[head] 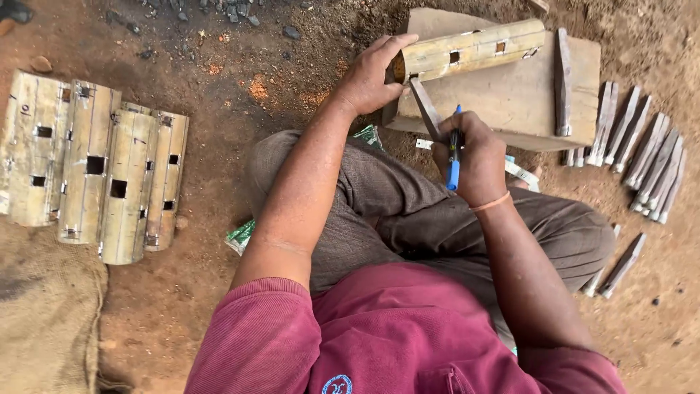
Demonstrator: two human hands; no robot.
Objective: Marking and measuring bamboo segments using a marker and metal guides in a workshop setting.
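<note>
**Head view: two hands at a slotted wooden piece on a work block**

The head view looks down on a seated person in a maroon shirt (394, 328) and grey-brown trousers (379, 211), legs folded on reddish earthen ground (219, 292). Both forearms reach forward to a thick, pale wooden work block (510, 95) lying on the ground in front of the knees.

The left hand (368, 76) is stretched out with the wrist straight, its fingers and thumb curled over the near end of a long, pale yellowish wooden piece with small square slots (470, 49), which lies along the far edge of the block. The right hand (474, 157) is bent in towards the body just below the block's front edge; its fingers are closed around a blue pen (453, 164) held upright, and a narrow, flat grey wooden wedge (425, 109) is also in its grip, slanting up towards the slotted piece. A thin orange band (490, 203) circles the right wrist.

To the left, well apart from the hands, lies a row of larger pale slotted wooden pieces (95, 168) side by side, beside coarse brown sacking (44, 314). To the right of the block a cluster of grey wooden wedges (642, 160) rests on the ground, and one more grey wedge (562, 80) lies on the block itself. Dark stones (219, 14) are scattered at the top.
</note>
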